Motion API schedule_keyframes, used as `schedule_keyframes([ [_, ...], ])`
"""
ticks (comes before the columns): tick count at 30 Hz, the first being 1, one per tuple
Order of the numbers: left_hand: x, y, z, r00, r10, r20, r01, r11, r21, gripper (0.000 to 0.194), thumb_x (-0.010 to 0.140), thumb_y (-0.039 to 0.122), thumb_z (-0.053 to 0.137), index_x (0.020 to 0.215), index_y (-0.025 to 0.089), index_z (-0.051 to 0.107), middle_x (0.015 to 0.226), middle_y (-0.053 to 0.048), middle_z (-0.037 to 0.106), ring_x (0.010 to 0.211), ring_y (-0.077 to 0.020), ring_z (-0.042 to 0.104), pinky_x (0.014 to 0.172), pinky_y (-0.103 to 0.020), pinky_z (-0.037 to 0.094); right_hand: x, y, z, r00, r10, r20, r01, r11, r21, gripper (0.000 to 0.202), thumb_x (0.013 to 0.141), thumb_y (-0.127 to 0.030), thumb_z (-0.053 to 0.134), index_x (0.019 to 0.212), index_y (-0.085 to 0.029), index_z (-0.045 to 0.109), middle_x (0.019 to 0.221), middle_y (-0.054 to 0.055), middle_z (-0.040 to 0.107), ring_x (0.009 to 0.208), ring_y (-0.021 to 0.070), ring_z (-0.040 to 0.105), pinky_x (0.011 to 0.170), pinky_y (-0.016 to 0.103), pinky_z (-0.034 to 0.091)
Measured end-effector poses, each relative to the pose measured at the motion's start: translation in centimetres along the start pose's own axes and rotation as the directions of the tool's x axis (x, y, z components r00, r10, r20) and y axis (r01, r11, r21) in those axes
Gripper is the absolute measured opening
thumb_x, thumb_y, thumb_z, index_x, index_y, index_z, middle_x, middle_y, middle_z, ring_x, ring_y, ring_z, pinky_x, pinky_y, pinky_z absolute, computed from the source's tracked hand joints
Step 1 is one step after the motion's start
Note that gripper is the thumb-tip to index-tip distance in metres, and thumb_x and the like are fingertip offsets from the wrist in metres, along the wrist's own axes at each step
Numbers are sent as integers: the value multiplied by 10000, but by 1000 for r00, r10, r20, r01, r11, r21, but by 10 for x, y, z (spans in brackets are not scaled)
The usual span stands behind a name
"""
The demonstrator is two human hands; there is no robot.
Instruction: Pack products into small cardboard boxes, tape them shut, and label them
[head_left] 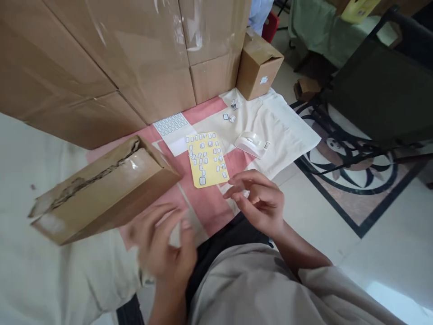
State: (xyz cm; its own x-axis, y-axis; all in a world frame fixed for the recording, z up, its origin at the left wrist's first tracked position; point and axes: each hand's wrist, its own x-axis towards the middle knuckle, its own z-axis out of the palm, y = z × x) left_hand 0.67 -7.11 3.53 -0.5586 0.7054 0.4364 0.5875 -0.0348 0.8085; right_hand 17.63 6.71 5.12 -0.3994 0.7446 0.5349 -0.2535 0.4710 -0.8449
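My left hand point(167, 246) is raised in front of the cardboard box, a little blurred, with curved fingers apart and nothing visible in them. Just off the near right corner of a yellow card point(210, 163) hovers my right hand point(259, 198), its fingers loosely bent and spaced, also with nothing visible in it. Many small white pieces with dark outlines lie over the card, some in a row along its far edge. Behind it is a white sheet point(171, 125) printed with rows of similar outlines. A white tape dispenser point(252, 144) stands right of the card.
A long cardboard box point(104, 194) lies at the left, and stacked cartons point(135, 54) form a wall behind. A small carton point(260, 65) stands at the back right. Small cut pieces point(226, 116) lie on the cloth point(280, 122). A dark chair point(382, 85) is farther right.
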Motion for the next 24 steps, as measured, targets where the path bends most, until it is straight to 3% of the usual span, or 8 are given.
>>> schedule_keyframes([
  [2, -3, 19, 19, 998, -31, 52, 36, 994, -105, 206, 938, 313, 663, 1135, 271, 710, 1171, -60, 674, 1162, -241, 611, 1086, -432, 450, -3, -7, -1, 999, 2, 54, -5, 999, 42, 414, 932, -53, 642, 626, -188, 399, 1097, 65, 699, 766, 139, 726, 629, 289, 626],
  [5, -3, 39, 41, 930, -214, 299, 317, 880, -354, 335, 973, 461, 611, 1234, 256, 656, 1238, -80, 669, 1193, -235, 620, 1041, -376, 489, -10, -18, -3, 994, -29, 109, 26, 999, 33, 425, 922, -61, 652, 610, -191, 394, 1063, 78, 714, 811, 154, 724, 644, 280, 607],
  [7, -3, 44, 46, 915, -251, 316, 370, 836, -405, 400, 944, 513, 650, 1256, 262, 651, 1263, -82, 656, 1201, -236, 618, 1037, -365, 494, -14, -24, -2, 988, -78, 133, 74, 997, 37, 415, 922, -57, 642, 608, -195, 406, 1033, 79, 722, 837, 157, 719, 668, 279, 605],
  [12, -2, 51, 33, 972, -102, 210, 158, 949, -271, 116, 922, 349, 724, 993, 261, 751, 1038, -41, 646, 1051, -186, 632, 929, -323, 518, -26, -25, 3, 969, -158, 188, 143, 986, 88, 418, 915, -14, 601, 621, -193, 364, 1031, 72, 698, 786, 122, 667, 627, 246, 561],
  [15, -5, 56, 20, 991, 67, 112, -67, 998, -3, 69, 905, 260, 751, 973, 266, 751, 978, -20, 651, 939, -162, 639, 855, -331, 503, -36, -19, 7, 962, -157, 225, 131, 983, 127, 409, 924, -2, 580, 639, -189, 354, 1060, 75, 674, 752, 101, 639, 641, 244, 556],
  [19, -13, 60, 10, 938, 340, 67, -341, 867, 365, 113, 907, 160, 737, 967, 252, 707, 944, 6, 668, 879, -145, 626, 915, -380, 411, -42, -11, 15, 952, -159, 262, 126, 982, 139, 358, 945, -22, 561, 661, -188, 420, 1083, 84, 657, 736, 98, 648, 643, 247, 564],
  [22, -18, 59, 10, 930, 361, 67, -356, 843, 403, 79, 947, 144, 660, 969, 219, 649, 926, -17, 641, 885, -161, 603, 892, -384, 404, -33, 2, 18, 952, -134, 276, 116, 990, 81, 337, 931, -81, 644, 660, -198, 481, 960, 61, 697, 777, 141, 688, 653, 267, 562],
  [24, -20, 56, 9, 922, 386, 31, -365, 838, 406, 66, 959, 146, 627, 959, 212, 622, 919, -29, 623, 883, -173, 589, 868, -384, 419, -21, 19, 17, 960, -23, 278, 28, 1000, -12, 309, 884, -182, 748, 671, -212, 527, 936, 75, 713, 883, 206, 718, 621, 278, 548],
])
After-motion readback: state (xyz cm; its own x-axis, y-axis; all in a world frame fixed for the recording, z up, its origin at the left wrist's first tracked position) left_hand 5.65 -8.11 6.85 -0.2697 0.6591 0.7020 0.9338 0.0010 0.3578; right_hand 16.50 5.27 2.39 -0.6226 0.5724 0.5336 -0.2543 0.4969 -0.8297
